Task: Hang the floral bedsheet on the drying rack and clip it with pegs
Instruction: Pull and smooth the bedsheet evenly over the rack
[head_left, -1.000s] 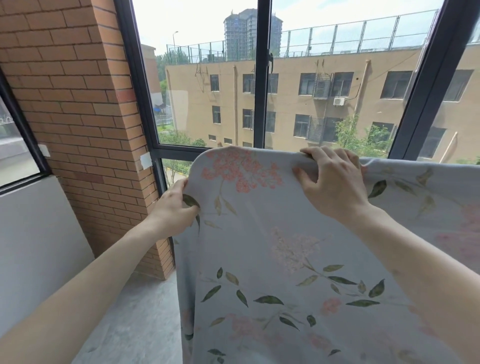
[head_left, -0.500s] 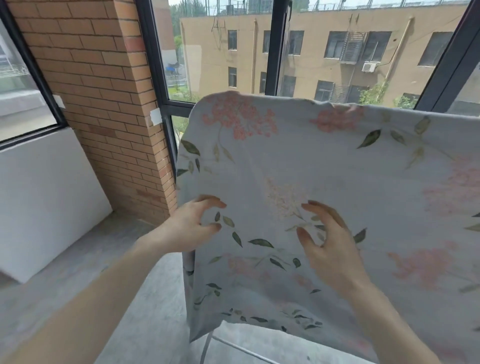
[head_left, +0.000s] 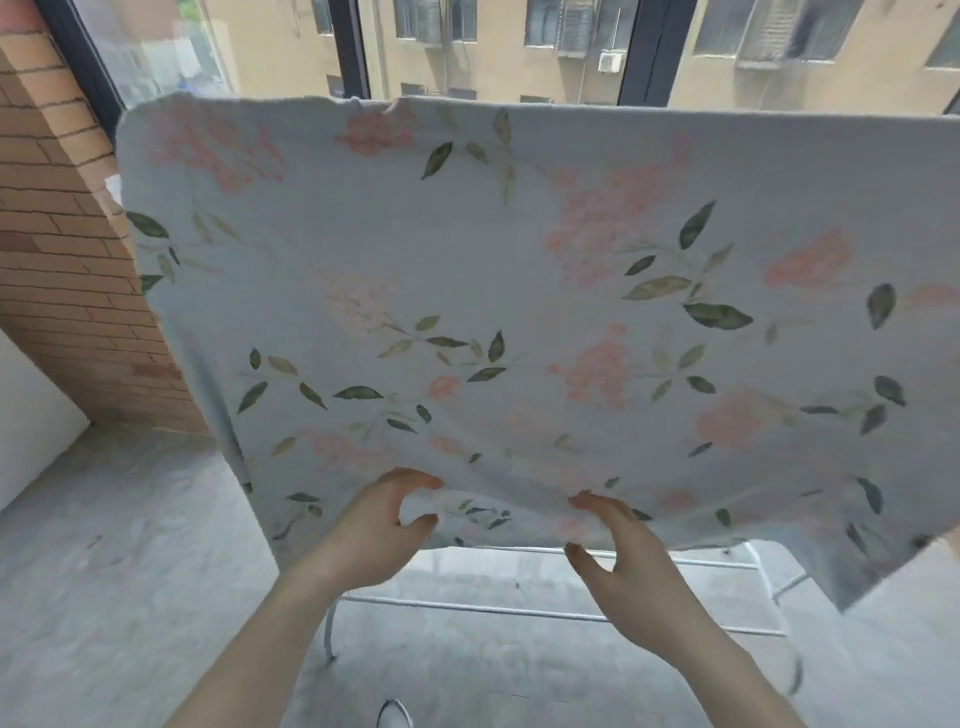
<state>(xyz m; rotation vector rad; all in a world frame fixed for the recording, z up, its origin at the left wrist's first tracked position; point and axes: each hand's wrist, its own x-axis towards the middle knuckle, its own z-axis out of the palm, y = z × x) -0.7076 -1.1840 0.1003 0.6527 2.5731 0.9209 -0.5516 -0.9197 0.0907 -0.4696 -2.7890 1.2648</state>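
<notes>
Hands low at the floral bedsheet (head_left: 519, 291) hem, left hand (head_left: 371, 525) pinching it, right hand (head_left: 623, 556) curled around it.

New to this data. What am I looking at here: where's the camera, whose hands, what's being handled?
There is no robot here. A person does the job with bare hands, and the single wide-angle camera is worn on their head, looking forward and down, so the arms enter from the bottom of the picture.

The big pale cloth with pink flowers and green leaves is the bedsheet. It hangs draped over a drying rack; only the rack's thin metal bars show below the sheet's bottom edge.

The left hand pinches the lower edge of the sheet between thumb and fingers. The right hand is at the same edge with curled fingers, but whether it actually grips the cloth is hard to tell.

Behind are a window, a brick wall on the left and a concrete floor. No pegs are visible.
</notes>
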